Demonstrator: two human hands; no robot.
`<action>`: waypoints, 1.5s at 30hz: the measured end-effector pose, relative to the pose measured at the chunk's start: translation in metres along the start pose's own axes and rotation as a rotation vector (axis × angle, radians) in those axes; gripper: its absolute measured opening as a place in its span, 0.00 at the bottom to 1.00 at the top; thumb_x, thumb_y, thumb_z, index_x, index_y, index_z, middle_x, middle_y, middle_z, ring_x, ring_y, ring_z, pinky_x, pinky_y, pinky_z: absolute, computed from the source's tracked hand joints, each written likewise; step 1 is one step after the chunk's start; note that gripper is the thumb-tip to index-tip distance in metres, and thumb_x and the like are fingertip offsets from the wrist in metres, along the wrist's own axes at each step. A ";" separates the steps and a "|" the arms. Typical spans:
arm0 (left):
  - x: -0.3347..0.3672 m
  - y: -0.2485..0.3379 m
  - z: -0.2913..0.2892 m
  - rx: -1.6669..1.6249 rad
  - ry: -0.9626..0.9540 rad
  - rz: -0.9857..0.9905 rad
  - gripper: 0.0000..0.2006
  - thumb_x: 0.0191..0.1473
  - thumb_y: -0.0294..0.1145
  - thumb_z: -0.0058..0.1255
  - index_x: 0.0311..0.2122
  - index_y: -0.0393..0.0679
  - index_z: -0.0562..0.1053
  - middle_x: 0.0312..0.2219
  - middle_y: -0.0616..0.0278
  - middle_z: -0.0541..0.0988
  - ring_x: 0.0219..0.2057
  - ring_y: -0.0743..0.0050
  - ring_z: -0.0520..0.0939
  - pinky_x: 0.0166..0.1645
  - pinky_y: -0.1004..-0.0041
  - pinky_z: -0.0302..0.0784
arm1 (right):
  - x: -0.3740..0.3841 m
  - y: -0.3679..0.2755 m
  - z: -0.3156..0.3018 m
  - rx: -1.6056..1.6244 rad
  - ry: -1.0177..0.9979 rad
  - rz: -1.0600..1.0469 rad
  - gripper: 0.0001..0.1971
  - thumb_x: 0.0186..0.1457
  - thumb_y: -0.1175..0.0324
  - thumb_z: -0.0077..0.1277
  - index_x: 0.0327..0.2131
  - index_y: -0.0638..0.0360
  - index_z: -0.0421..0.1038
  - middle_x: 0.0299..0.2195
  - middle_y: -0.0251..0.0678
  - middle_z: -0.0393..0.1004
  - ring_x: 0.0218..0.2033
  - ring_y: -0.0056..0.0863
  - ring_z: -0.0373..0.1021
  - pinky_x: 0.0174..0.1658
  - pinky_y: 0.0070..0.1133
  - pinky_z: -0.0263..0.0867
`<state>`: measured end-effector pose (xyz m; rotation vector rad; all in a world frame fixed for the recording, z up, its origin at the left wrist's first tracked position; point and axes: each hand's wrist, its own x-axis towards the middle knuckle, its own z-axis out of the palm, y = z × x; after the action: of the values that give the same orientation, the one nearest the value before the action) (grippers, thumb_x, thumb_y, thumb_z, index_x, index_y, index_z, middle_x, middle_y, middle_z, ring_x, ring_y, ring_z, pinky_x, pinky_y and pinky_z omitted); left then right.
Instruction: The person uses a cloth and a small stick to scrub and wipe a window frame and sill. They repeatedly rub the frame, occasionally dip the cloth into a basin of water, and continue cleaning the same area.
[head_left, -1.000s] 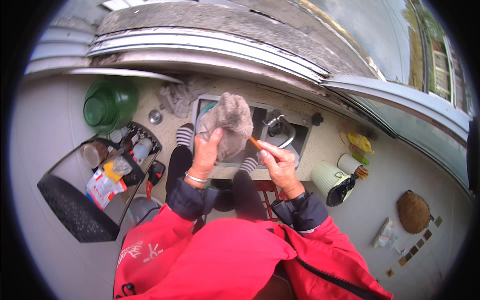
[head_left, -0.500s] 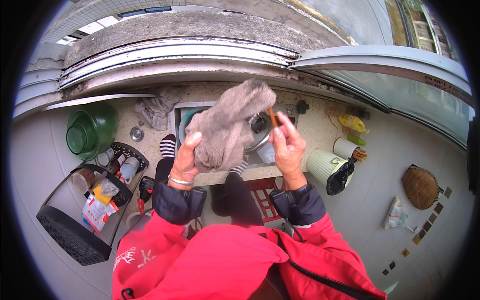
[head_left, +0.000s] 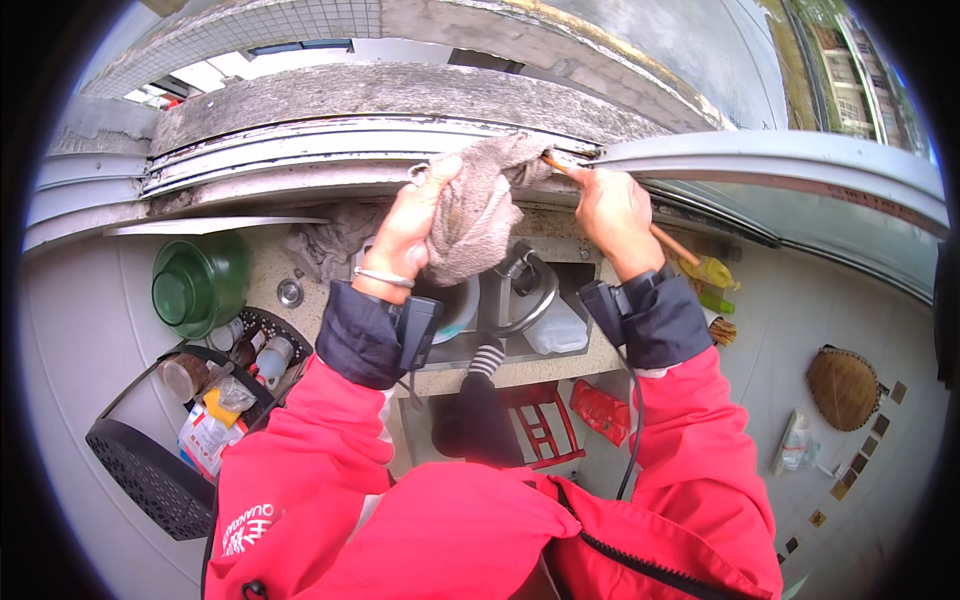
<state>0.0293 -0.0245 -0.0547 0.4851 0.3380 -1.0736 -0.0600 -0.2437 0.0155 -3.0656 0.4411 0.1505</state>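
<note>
My left hand (head_left: 408, 228) is closed on a damp-looking grey-brown cloth (head_left: 478, 208), which hangs in folds over the far edge of the counter. In my right hand (head_left: 614, 212) is a thin wooden stick (head_left: 676, 244). One end of the stick meets the cloth's upper right corner beside the window track (head_left: 330, 163); the other end sticks out below the hand toward the right. The sliding window frame (head_left: 760, 155) begins just past the right hand. Whether the stick's tip is inside the cloth or the track is hidden.
Below the hands lies a sink with a curved tap (head_left: 535, 305) and a translucent plastic jug (head_left: 556, 330). A green basin (head_left: 200, 287), a black rack (head_left: 150, 478) of containers and a second crumpled cloth (head_left: 330, 243) are on the left. One striped-sock foot (head_left: 486, 357) shows by the sink.
Both hands have moved forward from above the sink to the window track, carrying the cloth and the stick. The right hand's grip has changed from fingertips to a closed, palm-down hold.
</note>
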 end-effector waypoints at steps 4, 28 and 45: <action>-0.007 -0.006 -0.017 -0.079 -0.108 0.048 0.21 0.62 0.36 0.43 0.55 0.34 0.67 0.48 0.50 0.77 0.46 0.59 0.80 0.54 0.62 0.76 | 0.028 -0.007 0.008 -0.111 -0.081 -0.122 0.11 0.53 0.68 0.45 0.34 0.51 0.79 0.27 0.43 0.78 0.32 0.42 0.75 0.37 0.35 0.71; -0.125 0.062 -0.042 -0.120 0.173 0.389 0.27 0.58 0.44 0.49 0.57 0.38 0.66 0.51 0.55 0.75 0.51 0.62 0.76 0.58 0.63 0.70 | 0.056 -0.120 0.010 0.466 -0.075 -0.189 0.11 0.56 0.70 0.51 0.41 0.50 0.79 0.30 0.46 0.78 0.29 0.40 0.76 0.32 0.26 0.70; -0.134 0.027 -0.039 0.169 -0.100 0.514 0.36 0.60 0.58 0.38 0.64 0.39 0.56 0.60 0.47 0.62 0.60 0.47 0.65 0.65 0.54 0.59 | -0.066 -0.092 0.017 1.038 -0.015 0.016 0.13 0.55 0.75 0.52 0.43 0.50 0.78 0.28 0.43 0.78 0.25 0.28 0.75 0.31 0.21 0.69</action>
<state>-0.0067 0.1072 -0.0162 0.6256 0.0258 -0.6236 -0.0983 -0.1363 0.0076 -2.0401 0.3734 -0.0512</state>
